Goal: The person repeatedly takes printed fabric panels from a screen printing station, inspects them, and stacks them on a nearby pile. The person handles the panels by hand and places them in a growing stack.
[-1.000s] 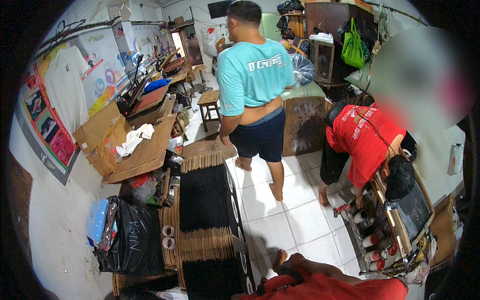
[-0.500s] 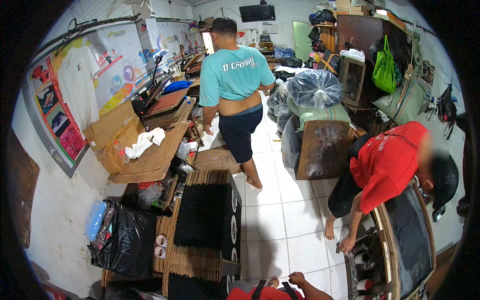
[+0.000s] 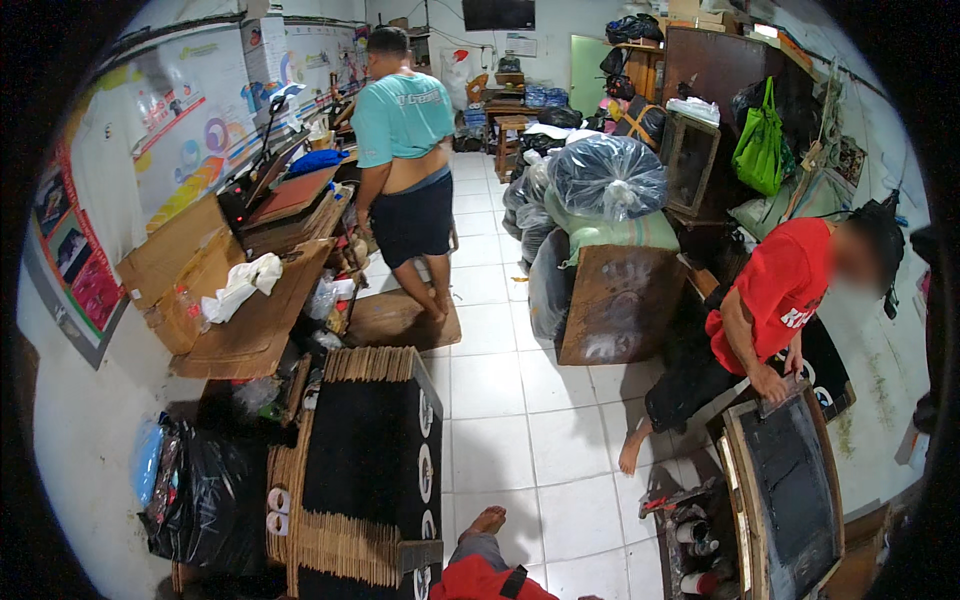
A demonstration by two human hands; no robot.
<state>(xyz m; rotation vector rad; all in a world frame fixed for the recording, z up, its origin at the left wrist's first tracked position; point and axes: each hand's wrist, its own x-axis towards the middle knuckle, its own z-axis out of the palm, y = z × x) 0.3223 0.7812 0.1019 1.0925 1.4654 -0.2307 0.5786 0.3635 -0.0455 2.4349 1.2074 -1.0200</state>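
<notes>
My red top [image 3: 492,580] and one bare foot [image 3: 490,520] show at the lower edge. My left hand is out of the picture. Of my right hand, only a thin sliver at the bottom edge may show, with its fingers hidden. Nearest on the left stands a long stack of brown-edged black panels [image 3: 358,440] with white round prints on the side. To the right, a co-worker in a red shirt [image 3: 775,280] leans over a wooden frame with a dark panel [image 3: 790,480], a hand on a flat greyish piece [image 3: 783,398] at its far end.
A person in a teal shirt [image 3: 403,120] stands on a brown board [image 3: 400,318] by the left-hand worktable [image 3: 255,330]. Bulging plastic bags [image 3: 608,178] sit behind a brown board [image 3: 622,305]. A black bag [image 3: 205,500] lies left of the stack; bottles [image 3: 692,532] stand below the frame.
My view has shifted, and my right fist has dropped out at the lower edge. The red-shirted co-worker's hand has risen from the bottles to the frame. The teal-shirted person has stepped farther away.
</notes>
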